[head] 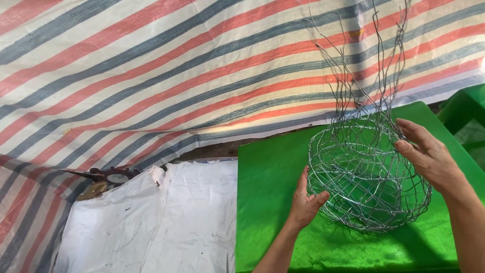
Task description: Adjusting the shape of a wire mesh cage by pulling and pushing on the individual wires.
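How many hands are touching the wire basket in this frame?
2. The left hand grips the lower left side of the wire basket; the right hand presses against its upper right side. No other hands are visible.
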